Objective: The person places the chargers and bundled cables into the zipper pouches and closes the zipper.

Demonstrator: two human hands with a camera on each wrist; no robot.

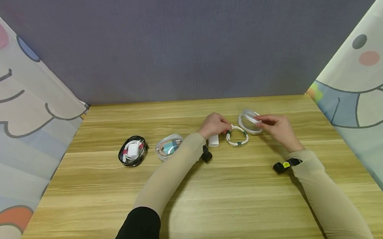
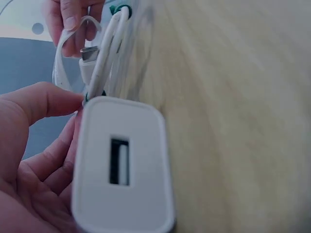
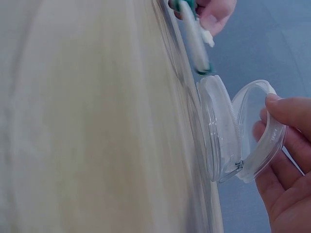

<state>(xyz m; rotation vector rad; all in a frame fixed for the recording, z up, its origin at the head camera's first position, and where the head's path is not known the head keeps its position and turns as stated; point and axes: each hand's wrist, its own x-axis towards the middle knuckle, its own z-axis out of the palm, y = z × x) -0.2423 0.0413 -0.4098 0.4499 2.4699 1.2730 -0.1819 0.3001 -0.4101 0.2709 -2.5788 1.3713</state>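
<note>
My left hand (image 1: 214, 125) pinches a coiled white USB cable (image 1: 238, 143) with green ties at its edge. In the left wrist view its metal plug (image 2: 89, 53) stands beside the loop. A white charger plug (image 1: 213, 141) with a USB slot is right by the left hand. My right hand (image 1: 279, 130) holds up the flap of a clear round zipper pouch (image 1: 245, 129), thumb on one side of the rim and fingers on the other. The right wrist view shows this pouch (image 3: 221, 131) unzipped and gaping, with the cable coil close beside it.
On the left of the wooden table (image 1: 237, 201) lies a black-rimmed round pouch (image 1: 133, 151) holding a white charger and cable. Next to it is a clear pouch (image 1: 164, 145) with a blue-and-beige content, partly behind the left sleeve. A grey panel (image 1: 186, 45) rises at the back.
</note>
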